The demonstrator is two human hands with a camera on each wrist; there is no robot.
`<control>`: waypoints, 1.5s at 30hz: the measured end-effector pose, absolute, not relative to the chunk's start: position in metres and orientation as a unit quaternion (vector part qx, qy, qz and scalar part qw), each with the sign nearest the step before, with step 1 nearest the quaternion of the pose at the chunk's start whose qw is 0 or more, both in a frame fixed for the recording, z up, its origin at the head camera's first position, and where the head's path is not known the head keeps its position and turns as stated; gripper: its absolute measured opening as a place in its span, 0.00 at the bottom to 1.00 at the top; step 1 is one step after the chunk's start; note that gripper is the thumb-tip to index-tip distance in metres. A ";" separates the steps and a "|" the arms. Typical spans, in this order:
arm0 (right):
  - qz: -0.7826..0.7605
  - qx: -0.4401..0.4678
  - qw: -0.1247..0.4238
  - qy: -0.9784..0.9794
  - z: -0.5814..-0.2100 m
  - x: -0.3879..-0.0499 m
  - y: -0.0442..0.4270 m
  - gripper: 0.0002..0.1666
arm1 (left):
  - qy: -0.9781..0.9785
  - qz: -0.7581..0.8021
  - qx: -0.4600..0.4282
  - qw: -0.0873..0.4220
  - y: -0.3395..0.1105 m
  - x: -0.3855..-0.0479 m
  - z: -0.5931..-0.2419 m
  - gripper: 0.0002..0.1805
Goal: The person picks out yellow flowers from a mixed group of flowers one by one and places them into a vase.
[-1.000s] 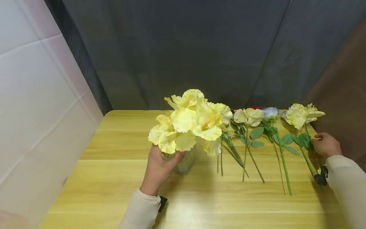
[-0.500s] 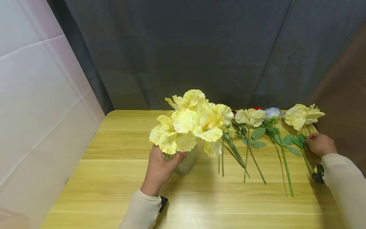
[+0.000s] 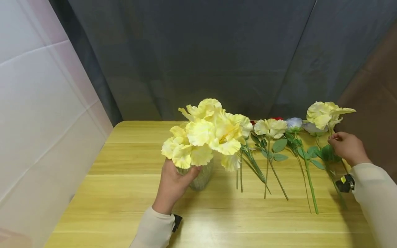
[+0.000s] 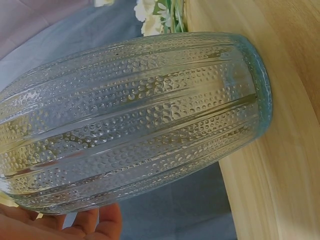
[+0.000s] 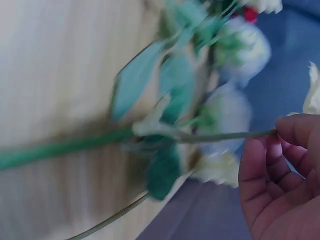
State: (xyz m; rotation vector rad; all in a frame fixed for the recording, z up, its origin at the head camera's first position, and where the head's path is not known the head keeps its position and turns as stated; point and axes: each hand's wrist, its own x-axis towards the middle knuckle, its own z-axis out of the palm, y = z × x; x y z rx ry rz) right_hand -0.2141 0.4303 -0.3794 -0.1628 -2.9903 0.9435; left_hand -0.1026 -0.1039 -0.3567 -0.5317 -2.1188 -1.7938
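My left hand grips a clear ribbed glass vase near its rim. Bubbly texture covers the vase in the left wrist view, where its base stands on the wooden table. Large ruffled yellow flowers fill the top of it and hide its mouth. At the far right, my right hand pinches the thin stem of another yellow flower just below the bloom. In the right wrist view that stem runs from thumb and fingertips across green leaves, blurred.
Several flowers lie in a row on the table right of the vase: a pale yellow one, a pale blue one with a green stem, and red ones partly hidden. A grey curtain hangs behind the table.
The right hand has moved left onto the yellow flower's stem, taken hold of it and raised the bloom slightly, uncovering a pale flower behind. The left hand and vase stay put.
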 end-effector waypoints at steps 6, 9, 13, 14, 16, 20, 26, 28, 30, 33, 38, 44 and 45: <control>0.331 -0.035 0.028 -0.943 -0.364 -0.210 0.397 0.26 | -0.756 -0.606 -0.181 0.168 -0.104 -0.103 -0.354 0.30; 0.356 -0.023 0.042 -0.933 -0.354 -0.207 0.377 0.26 | -0.757 -0.607 -0.177 0.165 -0.104 -0.102 -0.354 0.30; 0.389 -0.005 0.076 -0.918 -0.342 -0.202 0.347 0.24 | -0.755 -0.611 -0.178 0.159 -0.105 -0.102 -0.355 0.30; 0.395 -0.001 0.089 -0.914 -0.341 -0.200 0.340 0.23 | -0.755 -0.611 -0.178 0.159 -0.105 -0.102 -0.355 0.30; 0.427 0.004 0.110 -0.898 -0.338 -0.196 0.324 0.20 | -0.757 -0.609 -0.177 0.159 -0.105 -0.101 -0.356 0.29; 0.542 0.017 0.135 -0.829 -0.337 -0.189 0.296 0.11 | -0.760 -0.605 -0.173 0.163 -0.105 -0.102 -0.356 0.29; 0.683 0.045 0.151 -0.713 -0.336 -0.177 0.257 0.08 | -0.753 -0.612 -0.179 0.161 -0.104 -0.103 -0.357 0.30; 0.704 0.057 0.156 -0.690 -0.337 -0.172 0.243 0.08 | -0.751 -0.615 -0.180 0.160 -0.103 -0.103 -0.357 0.30; 0.717 0.070 0.160 -0.675 -0.337 -0.167 0.229 0.08 | -0.750 -0.617 -0.180 0.161 -0.103 -0.102 -0.357 0.30; 0.716 0.096 0.171 -0.669 -0.338 -0.158 0.209 0.10 | -0.748 -0.618 -0.179 0.162 -0.102 -0.102 -0.357 0.30; 0.727 0.159 0.198 -0.638 -0.340 -0.146 0.185 0.08 | -0.750 -0.617 -0.175 0.161 -0.102 -0.102 -0.357 0.30; 0.731 0.212 0.295 -0.577 -0.349 -0.142 0.163 0.05 | -0.747 -0.622 -0.176 0.156 -0.102 -0.102 -0.358 0.29; 0.733 0.212 0.312 -0.566 -0.350 -0.141 0.160 0.06 | -0.746 -0.623 -0.175 0.155 -0.102 -0.102 -0.358 0.29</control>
